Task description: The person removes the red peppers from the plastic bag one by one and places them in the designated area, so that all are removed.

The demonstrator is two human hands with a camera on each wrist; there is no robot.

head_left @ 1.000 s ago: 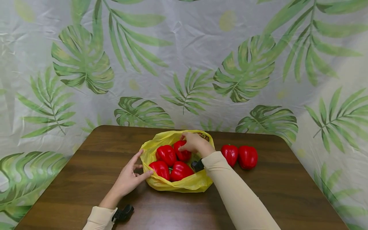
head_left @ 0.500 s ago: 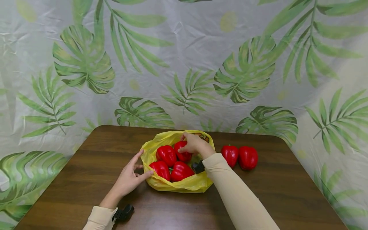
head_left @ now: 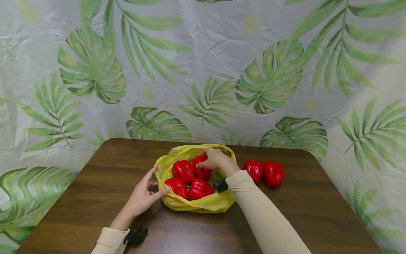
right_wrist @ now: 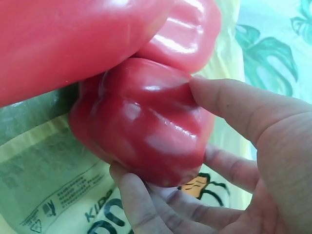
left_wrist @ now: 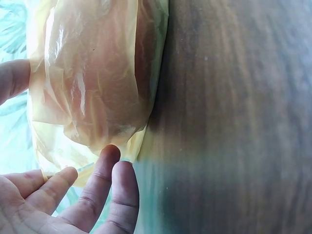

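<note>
A yellow plastic bag (head_left: 209, 206) lies with its mouth wide, holding several glossy red bell peppers. My right hand (head_left: 216, 160) reaches into it and holds the bell pepper (head_left: 201, 173) at the back right, thumb on one side and fingers round the other, as the right wrist view shows for this bell pepper (right_wrist: 146, 122). Beside it in the bag lies another bell pepper (head_left: 183, 171), with two more in front. At the bag's left rim, my left hand (head_left: 142, 195) has its fingers spread, thumb and fingertips touching the plastic; in the left wrist view, fingertips (left_wrist: 109, 153) rest against it.
Two more red bell peppers, a nearer-left one (head_left: 253, 171) and a right one (head_left: 274, 174), stand side by side on the brown wooden table (head_left: 304, 211), right of the bag. Behind the table hangs a leaf-patterned cloth (head_left: 209, 56).
My right hand and the bell pepper it holds have shifted very slightly to the right inside the bag. My left hand has stayed at the bag's rim.
</note>
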